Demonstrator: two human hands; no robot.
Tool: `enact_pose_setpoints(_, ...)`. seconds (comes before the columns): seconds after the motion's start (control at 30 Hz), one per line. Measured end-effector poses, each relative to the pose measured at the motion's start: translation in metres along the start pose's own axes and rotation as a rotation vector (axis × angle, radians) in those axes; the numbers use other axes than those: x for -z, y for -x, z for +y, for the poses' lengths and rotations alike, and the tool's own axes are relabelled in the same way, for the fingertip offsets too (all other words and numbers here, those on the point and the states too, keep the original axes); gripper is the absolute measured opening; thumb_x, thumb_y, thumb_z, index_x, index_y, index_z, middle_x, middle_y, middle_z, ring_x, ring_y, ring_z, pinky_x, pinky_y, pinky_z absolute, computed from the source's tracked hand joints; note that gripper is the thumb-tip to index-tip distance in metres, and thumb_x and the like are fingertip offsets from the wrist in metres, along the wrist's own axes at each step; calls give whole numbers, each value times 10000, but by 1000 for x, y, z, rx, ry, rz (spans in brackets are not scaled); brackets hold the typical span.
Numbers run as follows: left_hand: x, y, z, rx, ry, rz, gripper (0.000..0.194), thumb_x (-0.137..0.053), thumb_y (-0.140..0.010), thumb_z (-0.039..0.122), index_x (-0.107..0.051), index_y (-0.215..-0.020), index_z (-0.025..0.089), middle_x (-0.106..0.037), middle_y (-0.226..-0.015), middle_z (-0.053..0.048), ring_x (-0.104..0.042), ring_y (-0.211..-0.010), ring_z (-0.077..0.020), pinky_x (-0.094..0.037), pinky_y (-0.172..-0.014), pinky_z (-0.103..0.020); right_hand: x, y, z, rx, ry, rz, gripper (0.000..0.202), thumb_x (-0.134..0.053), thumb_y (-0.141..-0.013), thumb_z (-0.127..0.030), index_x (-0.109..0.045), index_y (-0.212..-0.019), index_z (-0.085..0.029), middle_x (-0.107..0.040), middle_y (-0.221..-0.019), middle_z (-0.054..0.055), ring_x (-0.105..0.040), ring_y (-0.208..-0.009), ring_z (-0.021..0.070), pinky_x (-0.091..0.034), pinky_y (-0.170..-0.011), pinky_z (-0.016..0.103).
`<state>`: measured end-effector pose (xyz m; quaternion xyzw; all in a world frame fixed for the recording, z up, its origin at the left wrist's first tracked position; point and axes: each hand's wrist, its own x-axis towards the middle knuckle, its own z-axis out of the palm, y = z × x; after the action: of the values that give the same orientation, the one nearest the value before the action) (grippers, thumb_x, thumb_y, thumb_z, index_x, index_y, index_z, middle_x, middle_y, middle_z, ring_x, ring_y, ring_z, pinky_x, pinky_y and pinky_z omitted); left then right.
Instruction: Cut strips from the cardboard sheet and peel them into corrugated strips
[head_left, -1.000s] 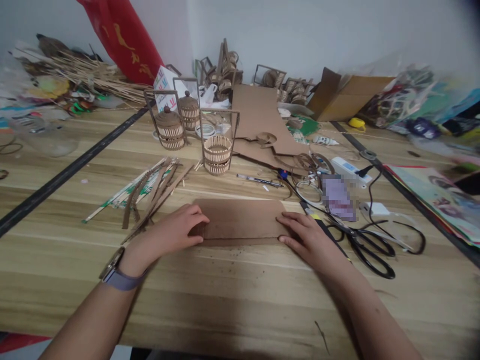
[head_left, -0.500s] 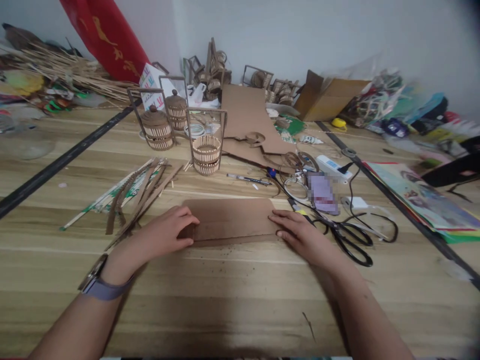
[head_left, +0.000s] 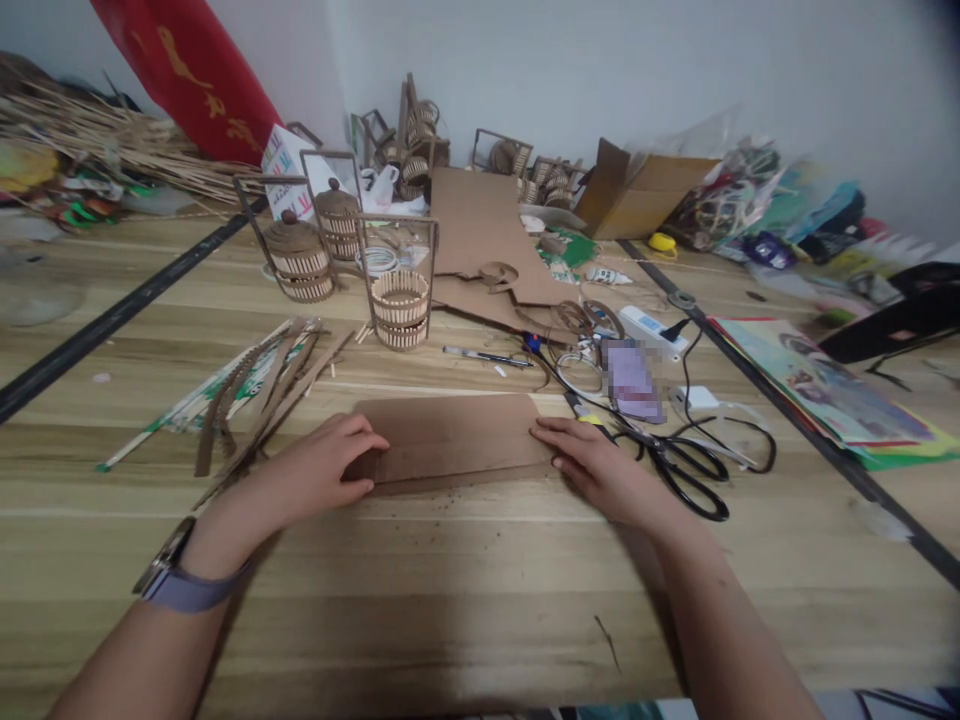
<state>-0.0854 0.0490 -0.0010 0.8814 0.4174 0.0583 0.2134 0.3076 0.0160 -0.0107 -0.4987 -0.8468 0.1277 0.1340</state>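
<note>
Left hand [head_left: 319, 462] and right hand [head_left: 602, 468] apparently steadying cardboard [head_left: 454, 435] on the tabletop [head_left: 420, 625].
Fingers [head_left: 367, 440] pinch its opposite ends; the next move likely calls for even pressure between them.

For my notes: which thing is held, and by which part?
Brown cardboard piece, by its two short ends: left hand at one, right hand at the other.

Left-hand grip [head_left: 321, 468] and right-hand grip [head_left: 600, 468] hold opposite ends of cardboard piece [head_left: 454, 432] on worktop [head_left: 420, 620]; scissors [head_left: 660, 449] lie at right.
</note>
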Motion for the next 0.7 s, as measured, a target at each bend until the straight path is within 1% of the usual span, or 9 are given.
enact_pose_setpoints(0.2, 4, -3, 4, 33, -16, -33, 367, -589, -811, 212, -636, -1173, 176, -580, -1112, -89, -545, -1088, -247, -445, -964, -355, -2, 0, 1, -7, 19, -9, 468, -438, -899, -143, -583, -1341, -195, -575, -1376, 145, -552, -1258, 260, -470, -1044, 489)
enact_pose_setpoints(0.3, 6, -4, 5, 51, -13, -22, 361, -600, -812, 218, -643, -1165, 160, -580, -1109, -97, -537, -1102, -259, -439, -978, -373, -4, -1, 1, 7, 27, 1, 450, -426, -913, -160, -591, -1331, -182, -588, -1358, 157, -563, -1246, 264, -477, -1037, 491)
enact_pose_setpoints(0.4, 6, -6, 4, 56, -1, -12, 346, -610, -815, 228, -646, -1153, 168, -583, -1106, -89, -535, -1107, -253, -435, -991, -376, -6, -2, 2, 30, 33, 12, 439, -415, -920, -167, -599, -1319, -155, -600, -1343, 167, -569, -1236, 267, -485, -1029, 488)
enact_pose_setpoints(0.7, -2, -5, 4, 7, -27, 6, 375, -585, -829, 163, -633, -1200, 146, -579, -1128, -100, -549, -1087, -239, -447, -979, -370, -5, -1, 6, 37, 2, 32, 393, -450, -927, -191, -629, -1277, -193, -629, -1313, 140, -599, -1200, 251, -501, -1012, 467)
